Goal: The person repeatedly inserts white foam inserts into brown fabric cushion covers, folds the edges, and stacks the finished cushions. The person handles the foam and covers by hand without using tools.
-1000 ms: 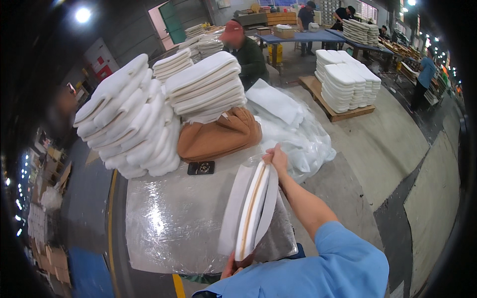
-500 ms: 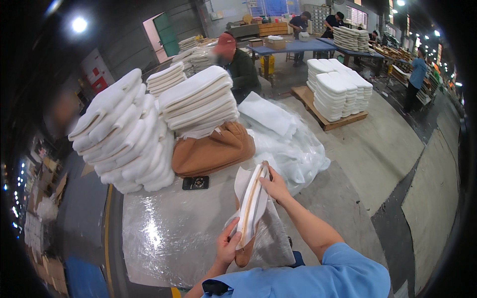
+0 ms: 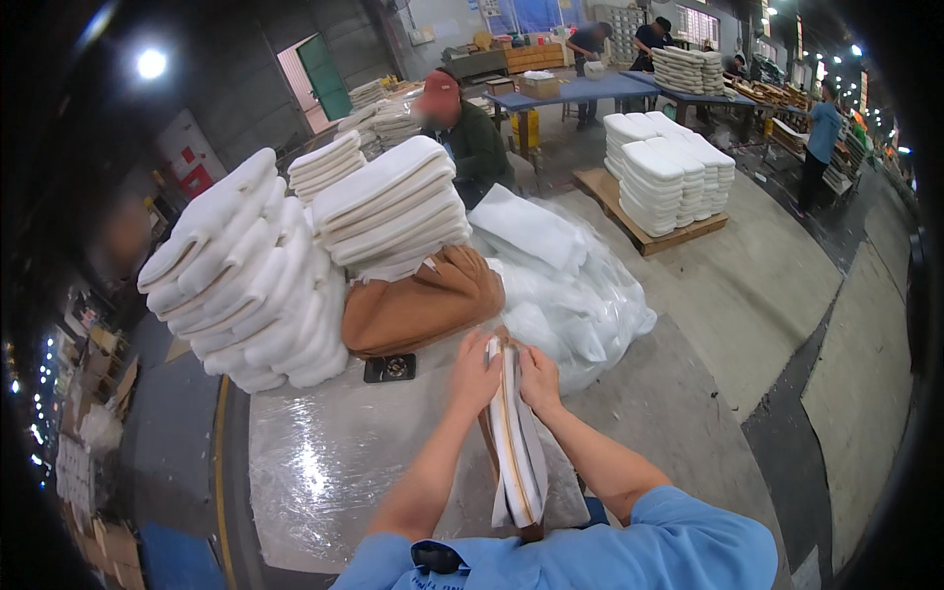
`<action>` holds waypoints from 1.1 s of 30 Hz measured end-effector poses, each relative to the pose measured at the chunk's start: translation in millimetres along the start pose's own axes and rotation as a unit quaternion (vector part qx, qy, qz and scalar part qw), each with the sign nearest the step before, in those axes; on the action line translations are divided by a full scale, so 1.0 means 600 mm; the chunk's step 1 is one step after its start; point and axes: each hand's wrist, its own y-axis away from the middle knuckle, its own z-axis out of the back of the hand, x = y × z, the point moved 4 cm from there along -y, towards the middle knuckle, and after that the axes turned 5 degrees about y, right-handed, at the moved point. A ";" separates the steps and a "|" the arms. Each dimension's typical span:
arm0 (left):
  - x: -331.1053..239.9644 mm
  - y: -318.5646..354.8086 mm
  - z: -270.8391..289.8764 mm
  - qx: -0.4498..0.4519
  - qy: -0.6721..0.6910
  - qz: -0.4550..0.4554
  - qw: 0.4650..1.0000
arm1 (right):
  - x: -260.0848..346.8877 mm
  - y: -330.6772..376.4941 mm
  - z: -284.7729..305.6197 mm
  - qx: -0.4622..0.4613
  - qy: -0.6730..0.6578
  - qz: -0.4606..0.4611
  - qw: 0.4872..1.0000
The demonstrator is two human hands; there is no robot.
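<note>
A long, narrow padded piece (image 3: pixel 515 452) stretches from the table's middle back toward my body, with white layers, brown fabric at the edges and a tan line along its length. My left hand (image 3: pixel 478 376) holds its far end from the left, fingers closed around the edge. Opposite it, my right hand (image 3: pixel 538 379) grips the same end from the right. The fingertips are partly hidden by the material. Just beyond my hands lies a brown fabric cover (image 3: pixel 418 310). A small black object with a round patterned top (image 3: pixel 390 368) rests left of them.
Plastic film covers the table (image 3: pixel 315 472). Folded white pads form a tall stack (image 3: pixel 236 270) at left and another stack (image 3: pixel 388 202) behind the brown cover. A clear plastic bag (image 3: pixel 590 305) bulges at right. Across the table sits a person (image 3: pixel 477 147); a pallet (image 3: pixel 629 221) holds white pads.
My left hand has moved from the piece's near end to its far end, beside my right hand. The piece now points more straight toward me, its near end lower.
</note>
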 end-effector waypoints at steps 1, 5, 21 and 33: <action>0.007 -0.016 -0.004 0.014 -0.023 0.000 1.000 | 0.008 -0.004 -0.007 0.023 0.020 -0.005 1.000; 0.027 -0.051 -0.025 0.021 -0.027 -0.020 0.999 | 0.026 -0.033 0.002 0.075 0.076 0.034 0.994; 0.046 -0.067 -0.045 -0.064 0.023 0.001 0.998 | 0.047 -0.136 -0.022 0.394 0.216 0.061 0.891; 0.102 -0.015 -0.075 -0.139 0.254 0.072 0.954 | 0.058 -0.088 -0.014 0.472 0.202 0.180 0.839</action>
